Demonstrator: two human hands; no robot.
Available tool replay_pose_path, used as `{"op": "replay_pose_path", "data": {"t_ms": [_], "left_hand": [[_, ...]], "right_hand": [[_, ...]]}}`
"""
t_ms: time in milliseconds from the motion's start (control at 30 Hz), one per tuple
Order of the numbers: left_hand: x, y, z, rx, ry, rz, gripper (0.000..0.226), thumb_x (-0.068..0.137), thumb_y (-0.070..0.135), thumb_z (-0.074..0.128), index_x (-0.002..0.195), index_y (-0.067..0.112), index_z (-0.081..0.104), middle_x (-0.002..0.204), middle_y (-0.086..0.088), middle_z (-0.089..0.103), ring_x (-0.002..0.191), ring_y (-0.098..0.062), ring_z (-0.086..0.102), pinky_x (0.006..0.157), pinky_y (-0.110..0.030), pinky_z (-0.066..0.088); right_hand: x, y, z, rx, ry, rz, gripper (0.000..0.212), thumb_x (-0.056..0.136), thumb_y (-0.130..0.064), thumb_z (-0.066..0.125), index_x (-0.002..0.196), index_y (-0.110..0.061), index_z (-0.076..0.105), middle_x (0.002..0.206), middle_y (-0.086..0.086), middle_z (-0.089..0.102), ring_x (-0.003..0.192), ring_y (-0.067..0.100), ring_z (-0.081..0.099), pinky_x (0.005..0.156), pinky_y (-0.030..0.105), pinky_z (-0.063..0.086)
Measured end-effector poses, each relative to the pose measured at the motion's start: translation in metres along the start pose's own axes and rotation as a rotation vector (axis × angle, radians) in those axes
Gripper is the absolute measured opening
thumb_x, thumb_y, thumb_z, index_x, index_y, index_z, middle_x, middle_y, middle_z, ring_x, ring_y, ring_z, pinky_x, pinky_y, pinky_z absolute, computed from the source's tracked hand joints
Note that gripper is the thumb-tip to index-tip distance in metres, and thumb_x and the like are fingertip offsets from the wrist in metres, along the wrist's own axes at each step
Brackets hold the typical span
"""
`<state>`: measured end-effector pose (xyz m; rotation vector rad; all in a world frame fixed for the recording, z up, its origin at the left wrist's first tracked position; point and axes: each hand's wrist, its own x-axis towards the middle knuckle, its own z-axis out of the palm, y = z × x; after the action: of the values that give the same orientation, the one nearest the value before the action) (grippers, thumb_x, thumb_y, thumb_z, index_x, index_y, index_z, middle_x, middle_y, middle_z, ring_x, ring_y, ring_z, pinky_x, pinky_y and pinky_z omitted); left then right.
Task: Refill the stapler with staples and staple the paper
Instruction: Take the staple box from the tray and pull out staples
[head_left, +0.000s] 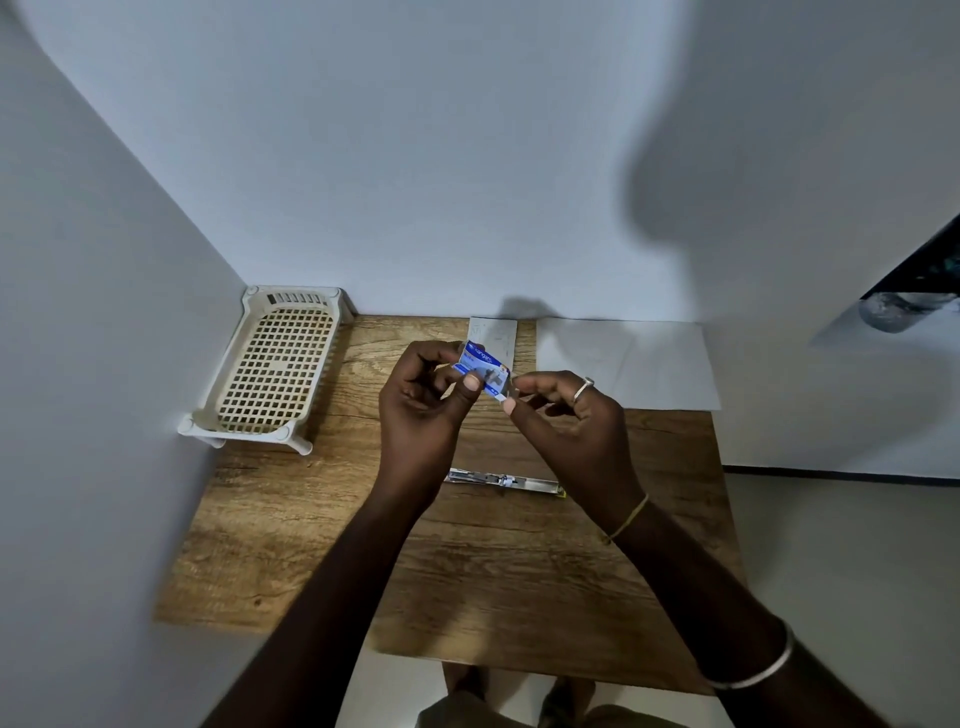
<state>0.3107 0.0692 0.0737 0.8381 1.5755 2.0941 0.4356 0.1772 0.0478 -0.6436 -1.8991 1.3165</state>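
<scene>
**Staple box in both hands above an opened stapler**

I hold a small blue cardboard staple box (480, 364) in the air at the centre of the frame, above a brown wood-grain table (467, 571). My left hand (421, 400) grips the box, thumb across its front face and fingers curled behind it. My right hand (566, 415) pinches, between thumb and forefinger, a white end that juts from the box's lower right corner; its other fingers are loosely curled. A silver ring (583, 388) sits on one right finger, a yellow thread band (626, 519) circles the right wrist, and a silver metal bangle (753, 665) rides further up the forearm at the lower right. Just below my hands, a long silver metal stapler (504, 480) lies opened out flat on the table, its ends partly hidden by my wrists. A large white sheet of paper (628, 364) lies at the table's far edge, right of centre, with a smaller white slip of paper (493, 332) beside it, behind the box. A cream plastic basket with a grid floor (275, 369) stands at the table's far left corner, against the wall.
</scene>
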Motion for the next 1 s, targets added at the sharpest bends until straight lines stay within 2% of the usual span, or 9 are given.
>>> {"op": "replay_pose_path", "data": {"t_ms": [67, 200, 300, 467, 600, 733, 900, 1000], "left_hand": [[0.001, 0.0, -0.001, 0.005, -0.027, 0.015, 0.018, 0.089, 0.007, 0.073, 0.101, 0.009, 0.06, 0.1, -0.004, 0.071, 0.097, -0.024, 0.069, 0.088, -0.04, 0.055], [0.002, -0.003, -0.004, -0.002, 0.002, -0.012, 0.019, 0.093, 0.001, 0.068, 0.106, -0.002, 0.055, 0.106, -0.011, 0.069, 0.096, -0.024, 0.072, 0.088, -0.042, 0.056], [0.0, -0.004, -0.005, -0.017, 0.021, -0.03, 0.02, 0.093, 0.0, 0.066, 0.107, -0.005, 0.052, 0.106, -0.011, 0.068, 0.095, -0.02, 0.073, 0.085, -0.038, 0.059], [-0.003, -0.006, -0.009, -0.078, 0.033, -0.068, 0.019, 0.093, 0.004, 0.066, 0.106, 0.0, 0.053, 0.11, -0.019, 0.067, 0.099, -0.024, 0.071, 0.083, -0.04, 0.058], [-0.008, -0.01, -0.012, -0.157, 0.049, -0.14, 0.017, 0.094, 0.009, 0.066, 0.105, 0.006, 0.054, 0.111, -0.016, 0.068, 0.102, -0.026, 0.07, 0.083, -0.041, 0.058], [-0.012, -0.016, -0.016, -0.201, 0.073, -0.195, 0.012, 0.095, 0.012, 0.065, 0.104, 0.011, 0.056, 0.113, -0.015, 0.068, 0.105, -0.03, 0.069, 0.085, -0.043, 0.058], [-0.016, -0.021, -0.022, -0.263, 0.113, -0.215, 0.021, 0.095, 0.014, 0.066, 0.109, 0.006, 0.053, 0.112, -0.018, 0.068, 0.105, -0.029, 0.069, 0.084, -0.04, 0.057], [-0.019, -0.025, -0.026, -0.293, 0.121, -0.213, 0.016, 0.097, 0.008, 0.063, 0.11, 0.006, 0.053, 0.111, -0.02, 0.066, 0.102, -0.029, 0.069, 0.084, -0.04, 0.057]], "right_hand": [[0.0, -0.001, 0.0, -0.007, 0.006, -0.003, 0.018, 0.086, -0.027, 0.08, 0.103, -0.029, 0.075, 0.096, -0.018, 0.075, 0.089, 0.009, 0.07, 0.075, 0.019, 0.053], [0.001, -0.004, 0.001, 0.008, 0.005, -0.006, 0.018, 0.086, -0.026, 0.08, 0.103, -0.028, 0.075, 0.096, -0.016, 0.075, 0.087, 0.01, 0.071, 0.074, 0.022, 0.055], [0.0, -0.007, 0.002, 0.018, -0.007, -0.002, 0.018, 0.086, -0.025, 0.08, 0.103, -0.027, 0.075, 0.095, -0.015, 0.075, 0.084, 0.012, 0.071, 0.071, 0.024, 0.056], [0.0, -0.013, 0.002, -0.019, -0.051, 0.025, 0.015, 0.085, -0.028, 0.08, 0.1, -0.025, 0.076, 0.09, -0.014, 0.074, 0.075, 0.013, 0.069, 0.062, 0.025, 0.055], [0.003, -0.018, 0.002, -0.043, -0.082, 0.065, 0.01, 0.083, -0.027, 0.081, 0.092, -0.026, 0.076, 0.083, -0.015, 0.074, 0.069, 0.013, 0.068, 0.06, 0.025, 0.055], [0.001, -0.02, 0.005, -0.043, -0.091, 0.075, 0.009, 0.082, -0.023, 0.08, 0.09, -0.023, 0.075, 0.079, -0.009, 0.074, 0.069, 0.015, 0.07, 0.061, 0.033, 0.059], [-0.003, -0.019, 0.01, 0.075, -0.047, 0.158, 0.007, 0.083, -0.012, 0.078, 0.089, -0.014, 0.074, 0.079, -0.002, 0.077, 0.071, 0.015, 0.074, 0.065, 0.029, 0.06], [-0.005, -0.021, 0.012, 0.316, -0.038, 0.283, 0.005, 0.088, -0.005, 0.073, 0.09, -0.009, 0.072, 0.088, 0.009, 0.079, 0.079, 0.027, 0.078, 0.069, 0.034, 0.063]]}}
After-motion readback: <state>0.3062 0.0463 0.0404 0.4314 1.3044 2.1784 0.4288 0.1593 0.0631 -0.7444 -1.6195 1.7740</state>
